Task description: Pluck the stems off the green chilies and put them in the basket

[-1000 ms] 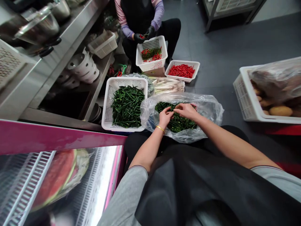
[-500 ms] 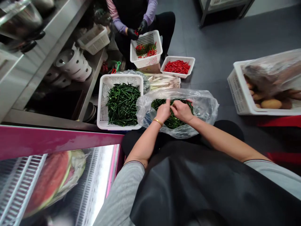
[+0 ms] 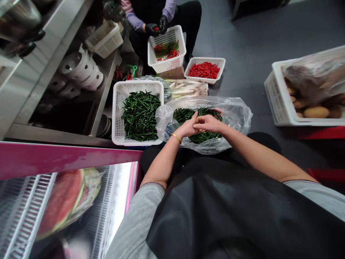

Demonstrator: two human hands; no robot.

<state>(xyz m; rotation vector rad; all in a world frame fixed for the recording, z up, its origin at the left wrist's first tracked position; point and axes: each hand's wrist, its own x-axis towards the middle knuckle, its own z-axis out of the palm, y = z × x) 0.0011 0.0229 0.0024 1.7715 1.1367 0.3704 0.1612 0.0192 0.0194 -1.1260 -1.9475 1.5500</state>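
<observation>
My left hand [image 3: 188, 126], with a gold bangle at the wrist, is curled with its thumb pointing up. Against it my right hand [image 3: 208, 123] is closed, fingertips meeting the left hand's fingers. Whatever they pinch is hidden. Both are over an open clear plastic bag [image 3: 238, 113], which holds green chillies [image 3: 182, 115] and lies in front of my lap. Left of the bag stands a white basket [image 3: 115, 115] with a heap of green chillies [image 3: 141, 117] in it.
Opposite, a co-worker's black-gloved hands [image 3: 159, 27] hold something red over a white basket [image 3: 167, 66]. Red chillies [image 3: 204, 70] fill a smaller basket, near wrapped pale stalks [image 3: 187, 88]. A potato crate [image 3: 279, 104] stands right; a steel shelf [image 3: 102, 93] and a fridge with watermelon [image 3: 60, 201] are left.
My right hand has turned flatter, and its fingers have moved onto the left hand's fingers. My left hand has tilted rightward. The view has shifted slightly.
</observation>
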